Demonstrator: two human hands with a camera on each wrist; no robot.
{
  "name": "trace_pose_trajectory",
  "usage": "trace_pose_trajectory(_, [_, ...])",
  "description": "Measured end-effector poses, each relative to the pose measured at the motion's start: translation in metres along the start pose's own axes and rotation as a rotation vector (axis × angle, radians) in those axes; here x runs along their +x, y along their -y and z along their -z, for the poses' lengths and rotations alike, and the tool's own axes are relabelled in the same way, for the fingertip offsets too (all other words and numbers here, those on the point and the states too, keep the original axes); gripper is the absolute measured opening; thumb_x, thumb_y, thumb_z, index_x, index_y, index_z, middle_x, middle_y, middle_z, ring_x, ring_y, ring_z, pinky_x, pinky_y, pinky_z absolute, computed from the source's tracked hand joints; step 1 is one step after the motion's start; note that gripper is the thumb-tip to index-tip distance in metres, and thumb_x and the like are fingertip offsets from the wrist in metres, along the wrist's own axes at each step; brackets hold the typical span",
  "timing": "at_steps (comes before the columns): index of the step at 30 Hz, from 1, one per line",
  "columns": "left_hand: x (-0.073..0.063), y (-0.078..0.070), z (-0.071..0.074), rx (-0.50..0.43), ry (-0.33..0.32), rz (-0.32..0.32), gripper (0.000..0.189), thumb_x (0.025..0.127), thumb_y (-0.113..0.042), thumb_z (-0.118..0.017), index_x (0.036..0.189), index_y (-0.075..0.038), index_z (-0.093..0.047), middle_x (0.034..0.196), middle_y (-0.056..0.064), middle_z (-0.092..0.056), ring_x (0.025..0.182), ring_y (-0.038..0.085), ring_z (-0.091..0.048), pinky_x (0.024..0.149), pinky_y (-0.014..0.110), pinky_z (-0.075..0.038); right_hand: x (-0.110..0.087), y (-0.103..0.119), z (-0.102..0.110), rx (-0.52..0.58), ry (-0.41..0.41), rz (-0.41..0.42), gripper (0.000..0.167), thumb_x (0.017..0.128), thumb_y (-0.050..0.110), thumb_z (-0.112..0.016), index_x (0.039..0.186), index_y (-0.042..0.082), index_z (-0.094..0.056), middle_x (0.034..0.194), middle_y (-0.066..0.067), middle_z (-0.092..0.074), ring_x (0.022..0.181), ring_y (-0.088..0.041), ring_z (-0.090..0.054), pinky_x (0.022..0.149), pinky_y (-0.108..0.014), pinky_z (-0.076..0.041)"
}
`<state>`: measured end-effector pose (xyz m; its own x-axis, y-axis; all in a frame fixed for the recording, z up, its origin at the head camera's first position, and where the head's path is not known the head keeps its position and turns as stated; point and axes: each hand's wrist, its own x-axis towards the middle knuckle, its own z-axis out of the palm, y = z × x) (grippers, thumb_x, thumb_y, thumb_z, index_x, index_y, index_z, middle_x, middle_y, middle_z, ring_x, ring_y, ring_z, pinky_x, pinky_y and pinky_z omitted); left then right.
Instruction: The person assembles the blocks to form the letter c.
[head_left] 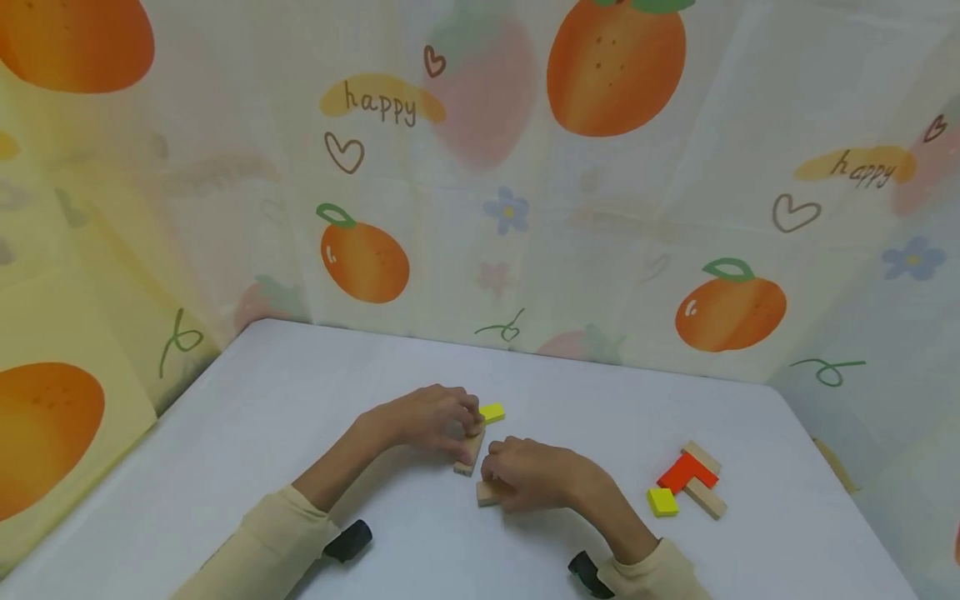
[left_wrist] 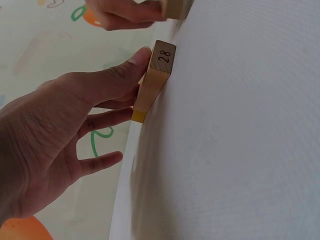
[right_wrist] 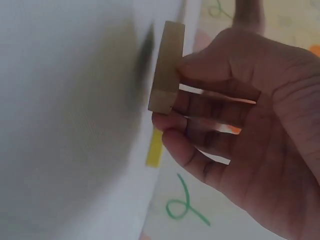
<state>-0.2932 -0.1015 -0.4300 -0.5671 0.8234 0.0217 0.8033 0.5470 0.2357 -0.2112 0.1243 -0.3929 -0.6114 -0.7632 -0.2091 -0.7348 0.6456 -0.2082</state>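
Note:
In the head view my left hand (head_left: 435, 421) pinches a plain wooden block (head_left: 471, 452) lying on the table. The left wrist view shows the number 28 on the near end of that wooden block (left_wrist: 157, 70), with the thumb of the left hand (left_wrist: 65, 115) along its side. A yellow block (head_left: 492, 412) lies just beyond its far end. Close by on the right, my right hand (head_left: 536, 473) grips a second wooden block (head_left: 487, 494). This wooden block (right_wrist: 167, 70) sits between the thumb and fingers of the right hand (right_wrist: 235, 115) in the right wrist view.
To the right on the white table (head_left: 420, 542) lies a group of blocks: an angled red piece (head_left: 682, 473), wooden blocks (head_left: 707, 500) touching it, and a yellow block (head_left: 663, 502). A fruit-patterned cloth (head_left: 480, 250) hangs behind the table's far edge.

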Motion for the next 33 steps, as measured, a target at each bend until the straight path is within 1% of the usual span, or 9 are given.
trace_pose_trajectory(3, [0.001, 0.0, 0.0, -0.009, -0.003, -0.004, 0.034, 0.087, -0.047, -0.083, 0.109, -0.021, -0.082, 0.117, -0.008, -0.073, 0.114, 0.011, -0.065, 0.102, 0.037, -0.055, 0.004, 0.008, -0.006, -0.027, -0.009, 0.011, 0.021, 0.098, 0.013, -0.07, 0.119, 0.011, -0.072, 0.107, 0.003, -0.07, 0.095, -0.008, -0.061, 0.088, -0.022, -0.053])
trace_pose_trajectory(8, [0.001, -0.001, -0.001, -0.031, 0.006, 0.003, 0.024, 0.089, -0.038, -0.083, 0.106, -0.022, -0.083, 0.117, -0.008, -0.072, 0.113, 0.01, -0.064, 0.102, 0.037, -0.054, 0.003, 0.007, -0.007, 0.145, -0.03, 0.015, 0.043, 0.1, 0.018, -0.07, 0.14, 0.017, -0.054, 0.094, 0.004, -0.064, 0.082, -0.002, -0.054, 0.076, -0.018, -0.049])
trace_pose_trajectory(9, [0.001, -0.001, -0.001, -0.034, 0.009, 0.003, 0.024, 0.089, -0.038, -0.083, 0.107, -0.022, -0.083, 0.118, -0.008, -0.072, 0.113, 0.01, -0.064, 0.102, 0.037, -0.054, 0.002, 0.005, -0.006, 0.19, -0.022, 0.004, 0.044, 0.099, 0.018, -0.072, 0.14, 0.017, -0.054, 0.094, 0.005, -0.063, 0.082, -0.001, -0.054, 0.076, -0.017, -0.048])
trace_pose_trajectory(11, [0.001, -0.001, 0.0, -0.028, 0.008, -0.006, 0.027, 0.088, -0.041, -0.083, 0.106, -0.021, -0.083, 0.117, -0.008, -0.072, 0.113, 0.01, -0.064, 0.101, 0.037, -0.055, -0.002, 0.002, -0.002, 0.23, 0.007, -0.008, 0.035, 0.099, 0.019, -0.073, 0.131, 0.018, -0.06, 0.097, 0.007, -0.064, 0.085, -0.001, -0.056, 0.078, -0.018, -0.049])
trace_pose_trajectory(14, [0.002, 0.0, 0.0, 0.002, -0.001, -0.032, 0.034, 0.086, -0.049, -0.083, 0.105, -0.021, -0.083, 0.115, -0.008, -0.072, 0.11, 0.01, -0.064, 0.097, 0.035, -0.055, -0.009, -0.005, 0.006, 0.202, 0.068, -0.004, 0.026, 0.098, 0.014, -0.073, 0.123, 0.019, -0.069, 0.112, 0.009, -0.069, 0.098, -0.002, -0.061, 0.09, -0.02, -0.054])
trace_pose_trajectory(17, [0.001, 0.001, 0.001, 0.025, -0.008, -0.044, 0.037, 0.086, -0.053, -0.081, 0.103, -0.02, -0.083, 0.114, -0.008, -0.071, 0.109, 0.009, -0.065, 0.094, 0.034, -0.055, -0.014, -0.007, 0.011, 0.144, 0.127, 0.019, 0.032, 0.096, 0.008, -0.074, 0.125, 0.022, -0.074, 0.124, 0.012, -0.07, 0.108, -0.003, -0.061, 0.1, -0.022, -0.053])
trace_pose_trajectory(21, [0.001, 0.0, 0.002, 0.018, 0.004, -0.027, 0.038, 0.086, -0.054, -0.08, 0.104, -0.02, -0.083, 0.116, -0.008, -0.071, 0.111, 0.01, -0.065, 0.096, 0.035, -0.055, -0.016, -0.005, 0.013, 0.085, 0.182, 0.046, 0.046, 0.095, 0.006, -0.075, 0.134, 0.029, -0.071, 0.128, 0.016, -0.068, 0.11, -0.001, -0.056, 0.099, -0.02, -0.051])
trace_pose_trajectory(24, [0.001, 0.001, 0.001, 0.015, 0.011, -0.015, 0.039, 0.086, -0.054, -0.08, 0.105, -0.021, -0.083, 0.116, -0.008, -0.071, 0.112, 0.01, -0.064, 0.098, 0.035, -0.055, -0.015, -0.001, 0.012, 0.049, 0.193, 0.07, 0.051, 0.094, 0.006, -0.075, 0.139, 0.03, -0.068, 0.131, 0.016, -0.067, 0.111, -0.001, -0.055, 0.099, -0.018, -0.051])
trace_pose_trajectory(33, [0.0, 0.001, 0.001, 0.004, 0.009, -0.021, 0.038, 0.086, -0.054, -0.08, 0.106, -0.021, -0.083, 0.115, -0.008, -0.072, 0.112, 0.009, -0.064, 0.1, 0.035, -0.055, -0.01, 0.006, 0.009, 0.045, 0.19, 0.051, 0.05, 0.096, 0.011, -0.075, 0.142, 0.029, -0.066, 0.137, 0.015, -0.065, 0.115, -0.001, -0.055, 0.101, -0.019, -0.05])
